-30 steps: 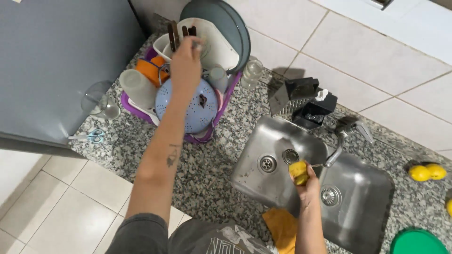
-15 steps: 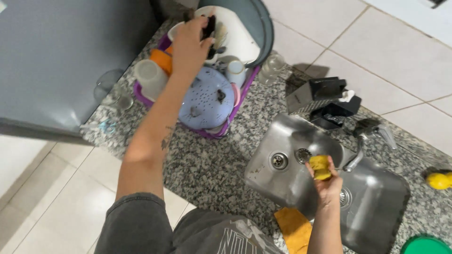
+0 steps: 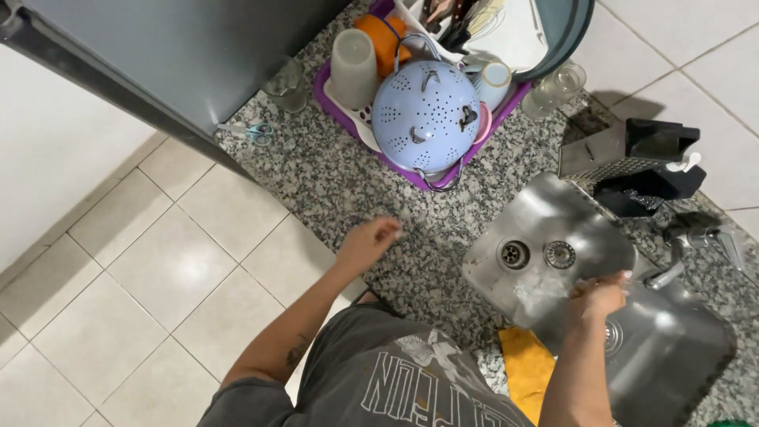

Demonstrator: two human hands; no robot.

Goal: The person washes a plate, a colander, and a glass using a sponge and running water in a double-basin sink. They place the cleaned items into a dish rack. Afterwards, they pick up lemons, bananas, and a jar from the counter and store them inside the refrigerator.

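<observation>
Hovering over the steel sink (image 3: pixel 545 213), right hand (image 3: pixel 597 294) possibly grips something.

The person wears a dark grey short-sleeved T-shirt (image 3: pixel 395 379) with large pale block lettering and a pale drawn figure printed across the front, both forearms are bare with no watch or rings showing, and a small dark tattoo (image 3: pixel 298 353) marks the left forearm.

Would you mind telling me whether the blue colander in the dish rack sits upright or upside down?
Upside down: the blue colander shows its perforated domed bottom and small feet facing up, resting on the purple dish rack.
</observation>
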